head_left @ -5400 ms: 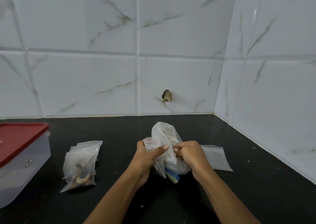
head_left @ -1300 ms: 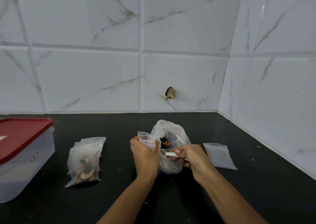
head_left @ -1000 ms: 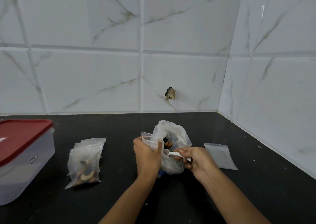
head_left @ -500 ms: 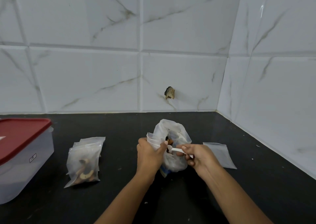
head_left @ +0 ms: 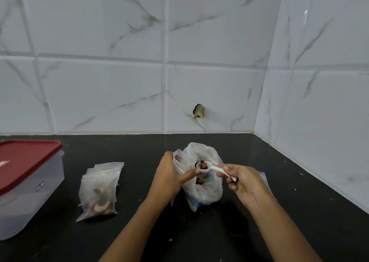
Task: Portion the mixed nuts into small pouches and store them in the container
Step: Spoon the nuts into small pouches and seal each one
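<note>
One spoonful of nuts (head_left: 203, 164) over one nut bag (head_left: 207, 189), mid-desk (head_left: 199, 237).
The left hand (head_left: 169, 174) has its fingers curled round one small pouch (head_left: 177, 157); the right hand (head_left: 244, 181) pinches one white spoon (head_left: 214, 168), now raised loaded, lower before. One stack of filled pouches (head_left: 99, 189) and one container (head_left: 30, 193) sit left.

At nine o'clock from the nut bag (head_left: 205, 191), the container (head_left: 30, 197) is cut by the left edge, its label (head_left: 40, 186) too small to read. At three o'clock the right hand (head_left: 242, 181), its spoon (head_left: 218, 169) carrying nut bits (head_left: 202, 164) too small to name, hides most of a flat pouch (head_left: 267, 183); the left hand (head_left: 169, 174) covers much of the open pouch (head_left: 178, 157) it grips.
</note>
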Available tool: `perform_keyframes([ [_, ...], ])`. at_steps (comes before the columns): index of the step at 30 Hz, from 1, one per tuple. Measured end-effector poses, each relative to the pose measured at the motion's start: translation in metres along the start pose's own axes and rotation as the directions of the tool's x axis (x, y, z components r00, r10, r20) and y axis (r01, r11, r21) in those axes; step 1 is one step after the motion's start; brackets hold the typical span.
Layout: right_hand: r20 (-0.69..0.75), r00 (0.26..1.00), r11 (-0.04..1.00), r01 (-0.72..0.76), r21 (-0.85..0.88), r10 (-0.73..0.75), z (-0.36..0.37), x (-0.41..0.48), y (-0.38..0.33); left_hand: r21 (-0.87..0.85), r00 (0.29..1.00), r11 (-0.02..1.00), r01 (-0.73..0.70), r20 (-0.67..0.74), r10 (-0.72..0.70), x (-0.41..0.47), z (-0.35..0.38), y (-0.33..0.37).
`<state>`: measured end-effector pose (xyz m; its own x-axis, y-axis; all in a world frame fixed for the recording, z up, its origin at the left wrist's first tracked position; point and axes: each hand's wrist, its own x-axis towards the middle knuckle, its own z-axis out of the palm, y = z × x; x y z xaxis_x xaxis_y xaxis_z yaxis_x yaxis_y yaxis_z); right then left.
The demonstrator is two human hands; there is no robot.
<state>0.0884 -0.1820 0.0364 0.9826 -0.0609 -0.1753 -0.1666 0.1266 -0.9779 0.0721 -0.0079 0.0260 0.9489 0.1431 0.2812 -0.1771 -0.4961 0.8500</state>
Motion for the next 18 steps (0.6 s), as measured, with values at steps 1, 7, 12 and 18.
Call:
perform_keyframes([
  [1,-0.007,0.999,0.999,0.038,-0.001,-0.038,-0.001,-0.003,-0.002,-0.004,1.0,1.0,-0.008,0.021,0.008,-0.001,-0.001,0.001],
  [7,0.064,0.977,0.974,0.195,0.114,-0.203,0.005,-0.018,-0.011,0.087,0.998,0.996,-0.002,0.057,-0.003,0.002,-0.001,-0.004],
  [12,0.149,0.943,0.95,0.277,0.146,-0.298,0.013,-0.026,-0.011,0.132,0.998,0.991,-0.026,0.059,0.018,0.001,0.001,-0.004],
  [18,0.186,0.853,0.814,0.521,-0.256,-0.488,0.024,-0.03,-0.003,0.084,1.0,0.996,-0.02,0.018,0.018,-0.002,0.0,0.001],
])
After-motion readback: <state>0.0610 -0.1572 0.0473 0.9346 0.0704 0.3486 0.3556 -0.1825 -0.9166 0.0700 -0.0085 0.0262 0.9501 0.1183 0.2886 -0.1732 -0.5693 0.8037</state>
